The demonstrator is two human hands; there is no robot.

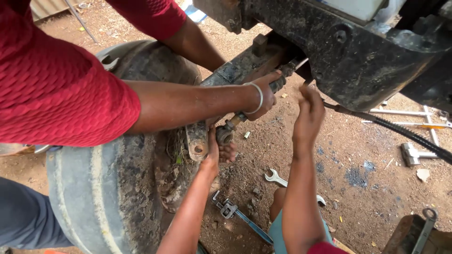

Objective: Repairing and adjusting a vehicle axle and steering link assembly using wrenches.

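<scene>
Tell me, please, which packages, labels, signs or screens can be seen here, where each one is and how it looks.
None can be seen: no package, label, sign or screen.
Only bare metal and tools show: a rusty rod held by a co-worker's hand, a spanner and a blue-handled wrench on the dirt ground.

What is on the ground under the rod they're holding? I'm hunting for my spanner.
Under the rod on the dirt lie an open-ended spanner and a blue-handled wrench. The person's right arm covers the spanner's far end.
</scene>
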